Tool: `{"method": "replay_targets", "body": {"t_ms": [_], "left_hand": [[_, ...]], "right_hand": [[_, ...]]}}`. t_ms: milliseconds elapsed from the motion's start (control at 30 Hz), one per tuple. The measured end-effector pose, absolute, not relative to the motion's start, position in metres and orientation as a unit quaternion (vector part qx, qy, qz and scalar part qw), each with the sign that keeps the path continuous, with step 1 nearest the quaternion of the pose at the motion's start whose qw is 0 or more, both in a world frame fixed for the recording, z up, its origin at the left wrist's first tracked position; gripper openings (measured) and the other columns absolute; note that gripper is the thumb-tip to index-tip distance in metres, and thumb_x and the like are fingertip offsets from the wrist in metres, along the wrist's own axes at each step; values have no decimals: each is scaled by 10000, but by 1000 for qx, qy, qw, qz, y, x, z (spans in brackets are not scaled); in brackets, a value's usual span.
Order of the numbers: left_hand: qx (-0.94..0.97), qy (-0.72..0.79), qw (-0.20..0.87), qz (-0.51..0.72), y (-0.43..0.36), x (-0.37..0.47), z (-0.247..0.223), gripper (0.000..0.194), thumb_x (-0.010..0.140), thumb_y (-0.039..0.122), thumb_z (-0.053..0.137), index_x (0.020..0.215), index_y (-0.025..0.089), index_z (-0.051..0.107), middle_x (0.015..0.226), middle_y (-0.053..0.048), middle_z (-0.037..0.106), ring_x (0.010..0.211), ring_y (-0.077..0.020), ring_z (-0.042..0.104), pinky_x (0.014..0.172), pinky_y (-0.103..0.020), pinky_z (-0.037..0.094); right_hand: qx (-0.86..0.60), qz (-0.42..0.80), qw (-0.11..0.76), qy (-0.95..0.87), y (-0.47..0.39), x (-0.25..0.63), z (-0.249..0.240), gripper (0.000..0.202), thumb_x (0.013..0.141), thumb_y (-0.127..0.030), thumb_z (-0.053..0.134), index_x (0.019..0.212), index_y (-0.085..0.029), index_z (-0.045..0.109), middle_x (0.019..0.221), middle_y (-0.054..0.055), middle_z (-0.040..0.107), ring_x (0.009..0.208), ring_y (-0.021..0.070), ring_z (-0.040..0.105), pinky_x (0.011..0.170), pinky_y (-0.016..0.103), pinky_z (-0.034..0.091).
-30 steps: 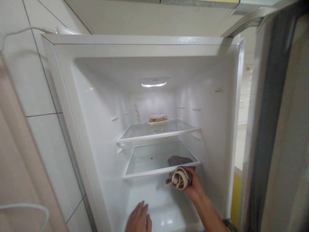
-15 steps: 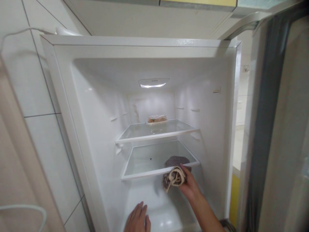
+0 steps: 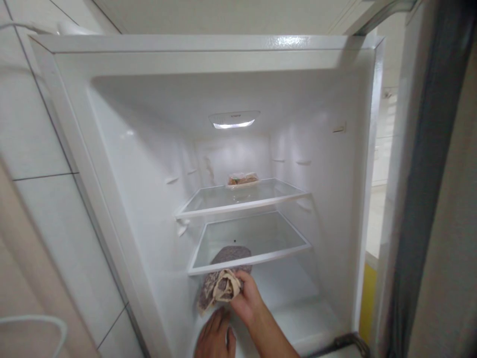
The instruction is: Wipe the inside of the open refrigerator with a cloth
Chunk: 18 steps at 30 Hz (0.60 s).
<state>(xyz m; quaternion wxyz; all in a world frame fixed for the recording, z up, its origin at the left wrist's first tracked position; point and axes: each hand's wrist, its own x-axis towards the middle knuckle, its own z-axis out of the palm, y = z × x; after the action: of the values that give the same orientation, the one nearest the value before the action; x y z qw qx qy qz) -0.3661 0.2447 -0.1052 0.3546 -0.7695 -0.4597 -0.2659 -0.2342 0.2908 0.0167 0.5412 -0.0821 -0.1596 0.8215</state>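
A dark, mottled bag (image 3: 208, 289) with a rolled beige opening is inside the fridge, below the front edge of the lower glass shelf (image 3: 257, 233). Part of it shows through the glass. My right hand (image 3: 246, 298) grips the bag by the right side of its rolled top. Just below the bag is my left hand (image 3: 216, 335), back up, fingers stretched forward and holding nothing. Its fingertips reach close to the bag's lower edge; whether they touch it I cannot tell.
A wrapped food tray (image 3: 243, 180) sits at the back of the upper glass shelf (image 3: 238, 200). The fridge door (image 3: 425, 199) stands open on the right. A lit lamp (image 3: 234, 121) is in the ceiling. White side walls flank the shelves.
My right hand has carried the bag to the left and slightly down, close to my left hand. My left hand has stayed nearly in place. The view has shifted a little closer.
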Motion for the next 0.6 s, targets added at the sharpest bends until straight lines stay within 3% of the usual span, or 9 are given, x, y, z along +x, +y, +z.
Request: {"method": "replay_targets", "body": {"t_ms": [267, 500, 600], "left_hand": [[-764, -453, 372, -268, 240, -364, -97, 295, 834, 244, 510, 1038, 196, 717, 1043, -69, 796, 925, -199, 754, 757, -306, 656], [-762, -446, 375, -284, 238, -364, -95, 299, 845, 261, 514, 1066, 212, 709, 1062, -57, 794, 940, -199, 750, 744, -308, 656], [-758, -442, 383, -289, 238, -364, -95, 292, 841, 268, 520, 1057, 210, 707, 1054, -55, 795, 933, -197, 752, 742, -300, 658]], "right_hand": [[-103, 775, 615, -102, 295, -194, 10, 93, 655, -157, 616, 723, -143, 678, 703, 54, 729, 748, 215, 694, 847, 429, 573], [-141, 656, 741, -21, 297, -65, -3, 165, 677, -88, 505, 672, -196, 629, 640, -23, 704, 673, 145, 677, 687, 301, 574], [-148, 625, 766, -2, 295, -44, -5, 198, 683, -92, 461, 645, -220, 607, 586, -47, 676, 627, 140, 663, 657, 301, 569]]}}
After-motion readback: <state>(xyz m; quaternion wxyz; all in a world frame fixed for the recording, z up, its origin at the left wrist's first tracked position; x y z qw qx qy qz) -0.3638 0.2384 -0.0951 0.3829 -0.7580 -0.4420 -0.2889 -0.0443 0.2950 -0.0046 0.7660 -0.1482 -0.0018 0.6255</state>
